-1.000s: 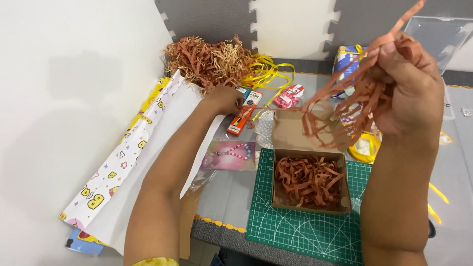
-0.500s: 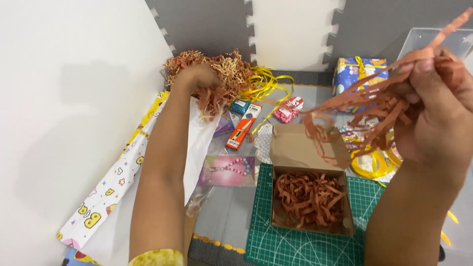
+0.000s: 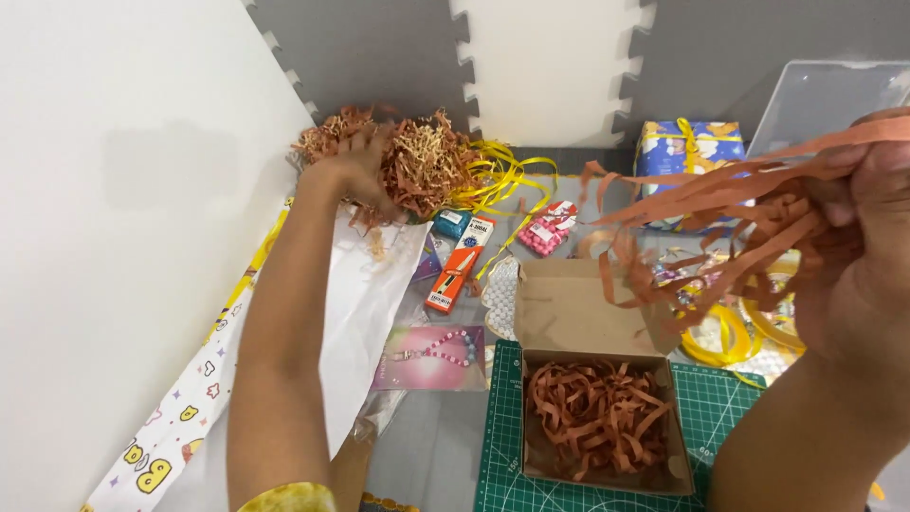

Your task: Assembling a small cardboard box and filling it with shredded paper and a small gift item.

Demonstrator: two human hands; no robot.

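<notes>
**Shredded paper: left hand now in the far pile, right hand holding a bunch aloft**

Shredded paper strips (image 3: 730, 213) hang from my right hand (image 3: 867, 237), pinched in curled fingers above and to the right of the open cardboard box (image 3: 595, 398). That hand has drifted further right over the last second, trailing the strips over the box's raised flap. My left hand (image 3: 355, 171), which was by the orange packet (image 3: 458, 265) a second ago, has reached up-left of the box and now sinks, fingers spread, into the brown-and-tan shred heap (image 3: 408, 161). A layer of strips already lies inside the box, which sits on the green cutting mat (image 3: 720, 398). So I judge the filling is partway along.
</notes>
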